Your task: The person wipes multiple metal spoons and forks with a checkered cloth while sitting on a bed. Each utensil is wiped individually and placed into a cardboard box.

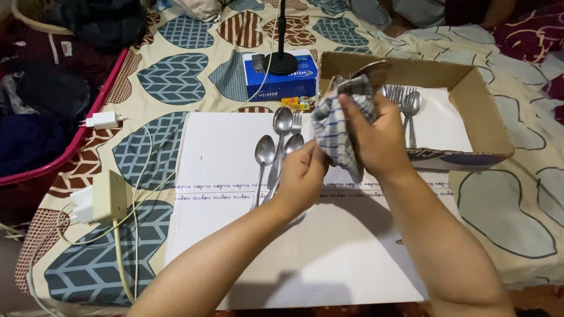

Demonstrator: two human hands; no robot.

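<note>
Spoon (371, 71) mostly hidden inside checked cloth (336, 126) (only the bowl's rim visible).

Glossy metal spoons (276, 149) lie on a smooth, matt white cardboard sheet (235, 235). At centre frame, a soft woven checked cloth (335, 126) wraps a shiny metal spoon (371, 71). The box (482, 111) at upper right is matt brown cardboard, holding polished metal forks (405, 105).

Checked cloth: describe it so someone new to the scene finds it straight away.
Start at the white board lying on the heart-patterned sheet. Above its right half, beside the open cardboard box, both hands meet; the checked cloth is bunched in the right hand. It is the only fabric with a blue grid on white, wrapped round a shiny utensil.
</note>
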